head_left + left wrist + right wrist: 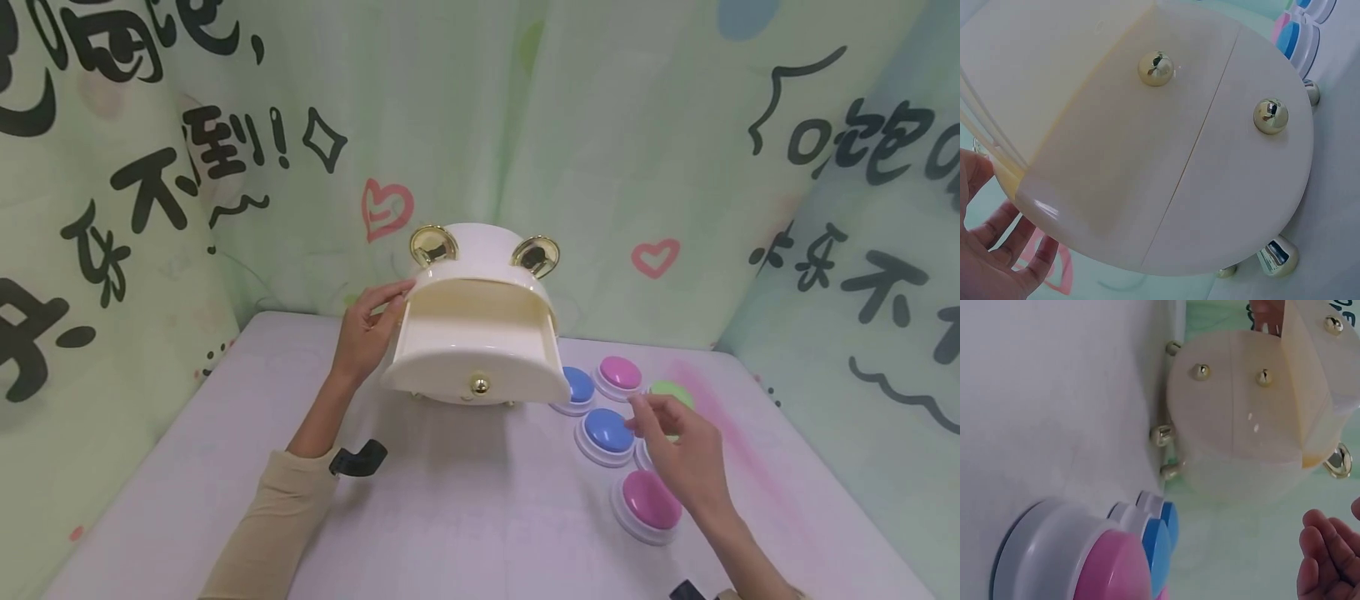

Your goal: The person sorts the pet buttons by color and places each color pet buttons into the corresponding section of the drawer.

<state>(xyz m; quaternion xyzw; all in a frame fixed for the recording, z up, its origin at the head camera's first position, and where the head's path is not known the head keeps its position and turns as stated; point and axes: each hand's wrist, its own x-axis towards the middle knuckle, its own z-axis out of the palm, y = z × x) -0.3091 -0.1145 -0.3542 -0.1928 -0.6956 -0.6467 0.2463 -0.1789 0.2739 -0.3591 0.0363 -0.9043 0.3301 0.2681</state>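
Note:
A glossy cream-white cabinet [491,379] with gold ear-shaped rings and gold ball feet stands on the table. Its upper drawer [480,317] is pulled well out, and the inside shows bare. My left hand [367,333] touches the cabinet's left side near the ear, and in the left wrist view its fingers [1040,256] lie along the curved edge. To the right, my right hand [678,442] hovers above the round buttons, its fingers loosely bent and holding nothing. Below it are a blue button [609,431] and a magenta button [652,500].
Several push buttons on white bases cluster right of the cabinet, among them a farther blue button [577,383], a pink button [620,372] and a green button [673,392] partly behind my right hand. A printed green curtain [585,167] hangs behind the pale table [480,517].

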